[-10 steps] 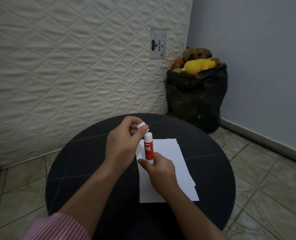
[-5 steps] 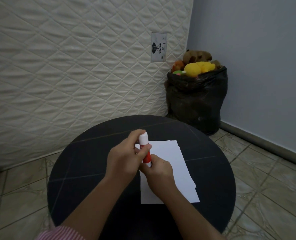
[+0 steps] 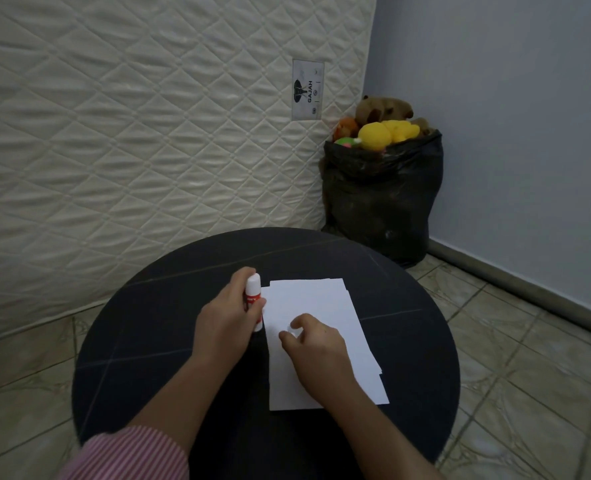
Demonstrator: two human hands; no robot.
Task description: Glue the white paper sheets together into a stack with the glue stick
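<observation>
We can read one word for certain: "GAJAH", printed sideways in dark letters on the white label (image 3: 308,90) sewn to the quilted mattress (image 3: 131,133), beside a dark emblem that may be an elephant. The smaller marks on that label are too fine for us to read. The red band of the glue stick (image 3: 254,299) carries white lettering, but the left hand (image 3: 226,323) covers most of it and we cannot make it out

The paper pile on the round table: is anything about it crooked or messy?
Yes, slightly. The white paper sheets are fanned, not squared: lower sheets' edges and corners stick out along the right side and near corner. The left hand grips the capped glue stick beside them. Nothing looks torn or spilled.
</observation>
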